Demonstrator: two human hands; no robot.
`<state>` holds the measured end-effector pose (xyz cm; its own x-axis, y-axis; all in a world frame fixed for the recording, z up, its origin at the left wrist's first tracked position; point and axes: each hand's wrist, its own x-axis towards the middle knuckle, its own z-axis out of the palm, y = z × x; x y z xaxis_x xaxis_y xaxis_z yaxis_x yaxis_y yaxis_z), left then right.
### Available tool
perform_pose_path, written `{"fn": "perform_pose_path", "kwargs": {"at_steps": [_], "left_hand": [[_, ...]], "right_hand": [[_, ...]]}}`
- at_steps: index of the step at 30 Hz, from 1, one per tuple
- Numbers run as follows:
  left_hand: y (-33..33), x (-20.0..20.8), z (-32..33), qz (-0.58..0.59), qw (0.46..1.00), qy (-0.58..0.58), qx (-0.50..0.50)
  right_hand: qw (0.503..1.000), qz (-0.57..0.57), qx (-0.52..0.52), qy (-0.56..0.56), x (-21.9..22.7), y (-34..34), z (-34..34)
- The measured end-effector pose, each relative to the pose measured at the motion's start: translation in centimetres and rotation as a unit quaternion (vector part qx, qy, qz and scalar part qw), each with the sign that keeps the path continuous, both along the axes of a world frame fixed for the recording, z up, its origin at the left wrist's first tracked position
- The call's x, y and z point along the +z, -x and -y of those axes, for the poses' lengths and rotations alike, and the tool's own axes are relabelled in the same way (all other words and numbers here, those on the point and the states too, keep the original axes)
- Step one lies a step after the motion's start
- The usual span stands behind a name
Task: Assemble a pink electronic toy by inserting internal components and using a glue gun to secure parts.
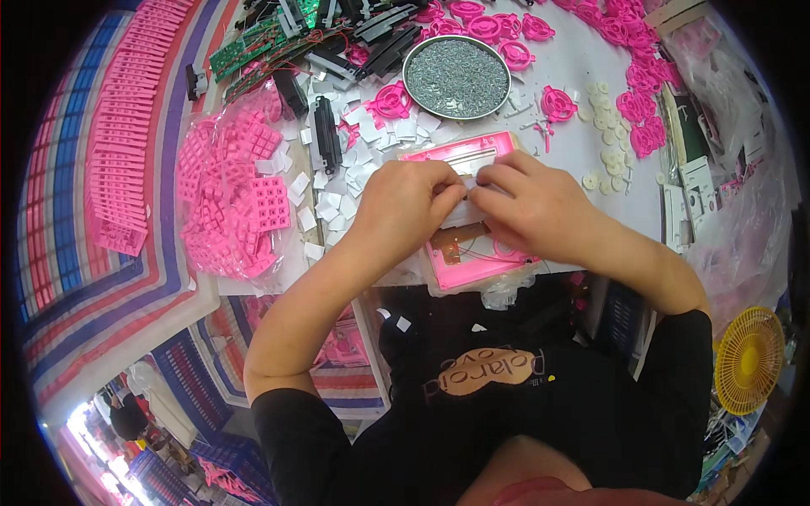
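Note:
Below my hands lies a pink rectangular plastic housing (468, 275) on the near part of the table. My left hand (407, 201) is over its left side, thumb and forefinger pinched together. From the right, my right hand (540, 202) meets it with curled, closed fingers. Whatever the fingertips hold is too small and too covered to name. A pale sheet-like piece (460, 214) shows under the fingers, partly hidden. Inside the housing's near part are a brown flat piece (460, 243) and thin wires. Silvery strips (474, 160) cross its far part.
Beyond the housing stands a round dish (407, 94) of small metal screws. White squares (336, 202) and black plastic parts (326, 135) lie left, beside bagged pink keypads (228, 198). Green circuit boards (245, 52) are farther back. Pink ring-shaped parts (558, 103) and white discs (609, 157) lie right.

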<state>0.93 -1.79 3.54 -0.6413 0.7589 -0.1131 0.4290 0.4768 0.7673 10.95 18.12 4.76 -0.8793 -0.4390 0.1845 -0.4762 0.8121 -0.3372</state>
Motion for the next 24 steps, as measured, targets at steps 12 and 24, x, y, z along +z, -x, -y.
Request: {"fn": "perform_pose_path", "kwargs": {"at_steps": [12,24], "left_hand": [[1.1,-0.2,-1.4,-0.156,0.982,0.027,-0.104],[10.5,-5.1,-8.3,-0.416,0.905,0.060,-0.061]], "right_hand": [[0.992,0.062,-0.024,0.107,3.6,0.9,-2.2],[0.810,-0.071,-0.008,0.583,6.2,9.8,-6.4]]}}
